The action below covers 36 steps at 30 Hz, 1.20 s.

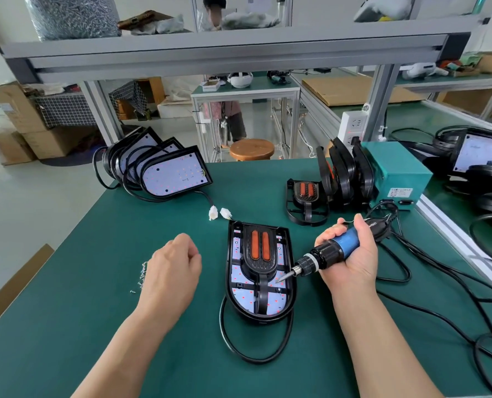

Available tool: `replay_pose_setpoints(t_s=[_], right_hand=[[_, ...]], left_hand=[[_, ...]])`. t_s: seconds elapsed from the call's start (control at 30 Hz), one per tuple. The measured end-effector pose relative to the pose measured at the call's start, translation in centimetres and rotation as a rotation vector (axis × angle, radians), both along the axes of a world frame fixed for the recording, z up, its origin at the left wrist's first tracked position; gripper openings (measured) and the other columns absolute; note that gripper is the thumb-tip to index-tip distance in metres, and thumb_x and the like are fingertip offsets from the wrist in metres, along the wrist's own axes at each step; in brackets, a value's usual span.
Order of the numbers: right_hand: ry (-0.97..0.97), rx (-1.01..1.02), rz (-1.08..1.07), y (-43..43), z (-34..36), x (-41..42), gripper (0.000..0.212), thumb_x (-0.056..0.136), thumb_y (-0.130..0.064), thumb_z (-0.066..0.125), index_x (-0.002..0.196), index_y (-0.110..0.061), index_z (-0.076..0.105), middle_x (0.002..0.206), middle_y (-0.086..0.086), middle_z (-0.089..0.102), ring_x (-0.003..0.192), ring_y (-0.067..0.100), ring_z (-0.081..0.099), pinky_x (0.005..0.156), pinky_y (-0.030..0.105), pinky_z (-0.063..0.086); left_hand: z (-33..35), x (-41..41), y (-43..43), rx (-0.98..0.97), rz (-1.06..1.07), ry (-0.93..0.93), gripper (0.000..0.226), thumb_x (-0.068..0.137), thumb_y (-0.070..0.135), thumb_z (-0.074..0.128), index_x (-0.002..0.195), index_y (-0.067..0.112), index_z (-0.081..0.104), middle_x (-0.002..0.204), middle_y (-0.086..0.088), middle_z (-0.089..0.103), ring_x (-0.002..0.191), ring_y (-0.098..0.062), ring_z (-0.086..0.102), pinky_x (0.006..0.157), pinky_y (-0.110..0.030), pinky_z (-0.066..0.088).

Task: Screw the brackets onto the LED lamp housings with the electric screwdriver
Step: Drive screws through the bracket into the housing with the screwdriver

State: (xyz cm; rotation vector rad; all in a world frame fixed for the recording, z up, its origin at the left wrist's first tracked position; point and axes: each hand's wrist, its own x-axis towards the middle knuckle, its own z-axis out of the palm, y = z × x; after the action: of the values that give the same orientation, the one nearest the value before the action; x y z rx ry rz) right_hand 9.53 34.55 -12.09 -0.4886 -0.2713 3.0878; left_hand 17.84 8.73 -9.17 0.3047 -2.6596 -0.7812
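A black LED lamp housing (233, 297) lies flat in the middle of the green table, with a black bracket (260, 254) with two orange strips laid on its LED board. My right hand (351, 257) grips the blue and black electric screwdriver (325, 252); its bit tip rests at the bracket's right side. My left hand (171, 268) hovers left of the housing with fingers curled in; whether it holds anything is hidden. A small heap of screws (142, 275) lies just left of that hand.
Several lamp housings (164, 168) lean stacked at the back left, their white connectors (219, 213) on the mat. Spare brackets (325, 185) stand by a teal power box (394, 173). Black cables (428, 285) trail right. More housings (480, 156) sit far right.
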Motion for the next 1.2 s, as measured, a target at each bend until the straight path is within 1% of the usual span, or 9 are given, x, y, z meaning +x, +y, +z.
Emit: replay_pose_setpoints(t_s=[0.07, 0.13, 0.27, 0.37, 0.4, 0.5, 0.7, 1.03, 1.2], right_hand=[[0.004, -0.008, 0.006, 0.0, 0.0, 0.1, 0.024, 0.090, -0.030, 0.072, 0.090, -0.012, 0.057, 0.070, -0.007, 0.054, 0.055, 0.004, 0.055, 0.055, 0.018, 0.050], [0.004, -0.020, 0.007, 0.1, 0.1, 0.0, 0.023, 0.091, -0.030, 0.071, 0.089, -0.011, 0.057, 0.070, -0.007, 0.054, 0.054, 0.004, 0.056, 0.054, 0.018, 0.050], [-0.005, -0.029, -0.010, 0.1, 0.2, -0.1, 0.024, 0.093, -0.031, 0.069, 0.090, -0.012, 0.055, 0.068, -0.006, 0.054, 0.051, 0.006, 0.056, 0.052, 0.018, 0.050], [-0.007, -0.032, -0.015, 0.3, 0.0, -0.1, 0.024, 0.094, -0.032, 0.068, 0.088, -0.013, 0.055, 0.069, -0.007, 0.053, 0.051, 0.006, 0.055, 0.052, 0.018, 0.049], [-0.008, -0.032, -0.017, 0.3, 0.0, -0.2, 0.024, 0.094, -0.032, 0.068, 0.088, -0.013, 0.055, 0.069, -0.007, 0.053, 0.051, 0.007, 0.054, 0.053, 0.018, 0.049], [-0.014, -0.027, -0.029, 0.5, 0.0, -0.2, 0.024, 0.094, -0.032, 0.067, 0.087, -0.013, 0.055, 0.066, -0.007, 0.053, 0.052, 0.007, 0.053, 0.053, 0.018, 0.048], [-0.025, -0.043, -0.025, 0.4, 0.1, -0.1, 0.024, 0.094, -0.031, 0.068, 0.089, -0.013, 0.055, 0.067, -0.006, 0.053, 0.050, 0.008, 0.054, 0.051, 0.020, 0.050], [-0.040, -0.049, -0.030, 0.4, 0.2, 0.0, 0.022, 0.093, -0.029, 0.069, 0.089, -0.012, 0.055, 0.067, -0.005, 0.053, 0.049, 0.009, 0.054, 0.049, 0.020, 0.050], [-0.041, -0.042, -0.032, 0.5, 0.2, 0.0, 0.022, 0.093, -0.029, 0.069, 0.089, -0.013, 0.055, 0.069, -0.006, 0.054, 0.051, 0.008, 0.055, 0.051, 0.019, 0.049]], left_hand=[[1.1, 0.3, 1.1, 0.174, -0.059, 0.041, 0.016, 0.088, 0.007, 0.066, 0.082, 0.018, 0.056, 0.076, 0.006, 0.063, 0.072, -0.011, 0.058, 0.062, -0.019, 0.048], [2.0, 0.8, 2.8, 0.302, -0.169, 0.064, 0.024, 0.082, 0.002, 0.071, 0.088, 0.021, 0.058, 0.073, 0.006, 0.066, 0.070, -0.006, 0.059, 0.064, -0.009, 0.045], [1.9, 1.8, 6.5, 0.323, -0.390, 0.048, 0.036, 0.078, -0.004, 0.069, 0.090, 0.028, 0.060, 0.076, 0.012, 0.067, 0.071, -0.009, 0.060, 0.067, -0.014, 0.047], [1.1, 2.0, 8.0, 0.357, -0.415, 0.032, 0.037, 0.080, -0.002, 0.066, 0.091, 0.032, 0.059, 0.079, 0.012, 0.066, 0.075, -0.011, 0.059, 0.072, -0.026, 0.053], [0.9, 2.0, 8.1, 0.360, -0.414, 0.032, 0.037, 0.081, -0.002, 0.066, 0.092, 0.033, 0.059, 0.079, 0.012, 0.066, 0.076, -0.011, 0.059, 0.073, -0.028, 0.052], [0.5, 1.9, 8.2, 0.358, -0.416, 0.043, 0.038, 0.081, -0.002, 0.067, 0.091, 0.034, 0.058, 0.079, 0.013, 0.066, 0.077, -0.013, 0.059, 0.073, -0.026, 0.049], [0.4, 1.7, 8.3, 0.390, -0.401, 0.054, 0.039, 0.082, -0.002, 0.067, 0.092, 0.035, 0.060, 0.078, 0.014, 0.066, 0.076, -0.011, 0.059, 0.072, -0.026, 0.050], [-0.2, 1.9, 8.8, 0.422, -0.373, 0.066, 0.036, 0.081, -0.003, 0.070, 0.092, 0.031, 0.062, 0.081, 0.012, 0.067, 0.078, -0.010, 0.059, 0.072, -0.012, 0.046], [-0.4, 2.1, 8.9, 0.450, -0.352, 0.084, 0.038, 0.082, -0.002, 0.071, 0.091, 0.033, 0.062, 0.080, 0.011, 0.067, 0.077, -0.009, 0.059, 0.072, -0.011, 0.046]])
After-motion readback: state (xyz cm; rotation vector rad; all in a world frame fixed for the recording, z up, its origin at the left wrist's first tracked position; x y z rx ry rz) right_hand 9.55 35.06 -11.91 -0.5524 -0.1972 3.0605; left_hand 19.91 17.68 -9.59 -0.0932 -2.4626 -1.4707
